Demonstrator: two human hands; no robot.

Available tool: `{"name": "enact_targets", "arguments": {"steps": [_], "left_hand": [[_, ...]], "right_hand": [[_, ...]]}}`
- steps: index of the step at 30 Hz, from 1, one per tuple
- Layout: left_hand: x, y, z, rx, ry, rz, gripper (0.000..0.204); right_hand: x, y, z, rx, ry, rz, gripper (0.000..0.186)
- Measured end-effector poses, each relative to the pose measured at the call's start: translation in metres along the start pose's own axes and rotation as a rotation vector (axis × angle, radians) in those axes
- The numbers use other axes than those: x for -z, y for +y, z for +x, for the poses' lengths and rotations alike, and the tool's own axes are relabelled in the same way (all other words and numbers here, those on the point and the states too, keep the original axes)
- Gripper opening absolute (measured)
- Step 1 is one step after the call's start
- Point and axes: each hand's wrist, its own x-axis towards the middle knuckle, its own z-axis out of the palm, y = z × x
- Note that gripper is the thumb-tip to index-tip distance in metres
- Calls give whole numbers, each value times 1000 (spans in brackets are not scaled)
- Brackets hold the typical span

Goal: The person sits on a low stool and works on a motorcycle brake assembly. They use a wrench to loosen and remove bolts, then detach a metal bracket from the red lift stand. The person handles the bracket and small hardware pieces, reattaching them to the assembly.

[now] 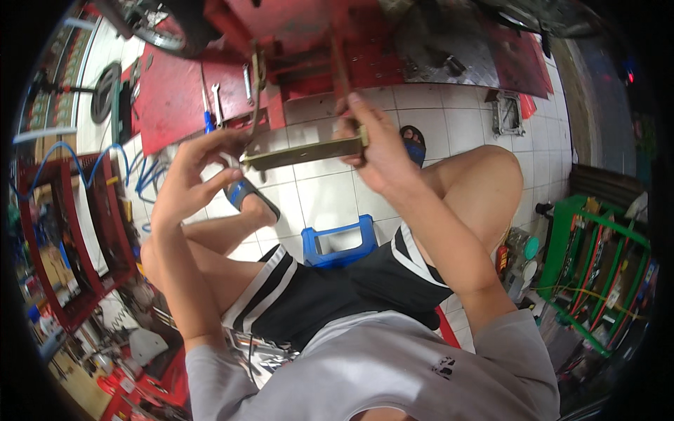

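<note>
A metal frame [302,152] with a dull gold crossbar lies level in front of me, its two side arms running forward to the red platform. My right hand [375,144] wraps around its right corner, where the bar meets the side arm. At the opposite corner, the fingers of my left hand [196,175] curl about the left end, the thumb below and the index finger above. Just beyond that hand, a blue-handled screwdriver [208,119] and a wrench [217,102] rest on the red platform [168,105]. Another wrench [247,84] lies beside them.
A wheel [165,31] stands on the platform at the far left. Between my legs is a blue plastic stool [340,242]. Red shelving [35,231] and a coiled blue hose [133,165] occupy the left; a green rack [562,238] stands right. White tiles cover the floor.
</note>
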Motion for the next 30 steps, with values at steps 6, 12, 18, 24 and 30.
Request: {"name": "enact_targets", "arguments": {"steps": [6, 12, 18, 24, 30], "left_hand": [[9, 50, 37, -10, 90, 123, 28], [-83, 122, 166, -221, -279, 514, 28], [-151, 10, 347, -188, -669, 1071, 31], [-184, -131, 437, -12, -400, 1303, 29], [-199, -181, 435, 15, -66, 957, 31]], "right_hand": [[-6, 6, -4, 9, 50, 36, 24], [-11, 9, -3, 79, 168, -67, 26], [-22, 7, -6, 41, 219, -37, 23], [-20, 4, -4, 169, 227, -178, 25], [-21, 14, 3, 283, 209, -611, 24]]}}
